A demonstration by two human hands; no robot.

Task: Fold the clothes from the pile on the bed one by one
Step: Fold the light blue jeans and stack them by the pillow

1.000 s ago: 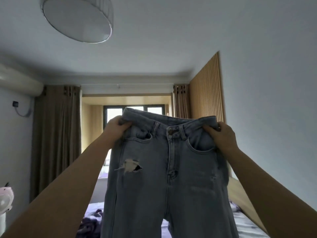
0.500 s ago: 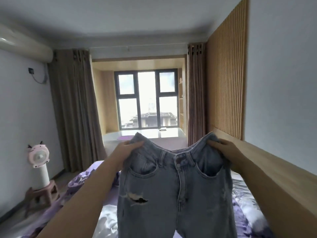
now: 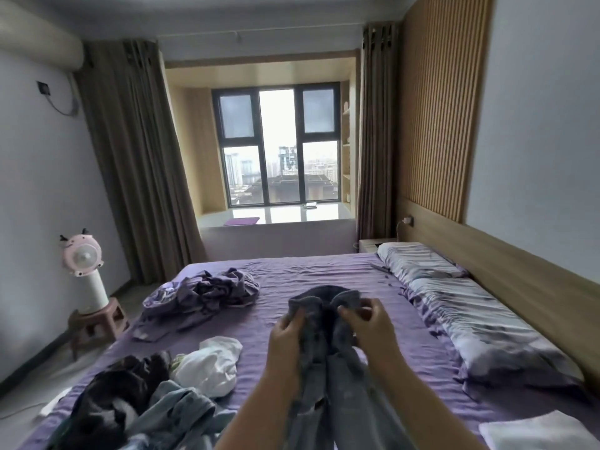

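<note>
I hold a pair of light blue jeans (image 3: 328, 368) low over the purple bed (image 3: 324, 274), the two sides of the waist brought together. My left hand (image 3: 287, 339) grips the left side of the waistband. My right hand (image 3: 368, 326) pinches the right side, thumb and fingers curled on the denim. The legs hang down toward me between my forearms. A pile of clothes lies at the lower left: a dark garment (image 3: 110, 397), a white one (image 3: 207, 362) and light denim (image 3: 181, 417).
A crumpled purple cloth (image 3: 211, 290) lies at the bed's far left. Two pillows (image 3: 461, 303) line the right side along a wooden headboard. A white folded item (image 3: 539, 433) sits at the lower right. A pink fan (image 3: 82, 258) stands on a stool left of the bed.
The jeans have come down from eye level to just above the bed. My hands moved together, folding the waist in half lengthwise. The view tilted down from ceiling to bed.
</note>
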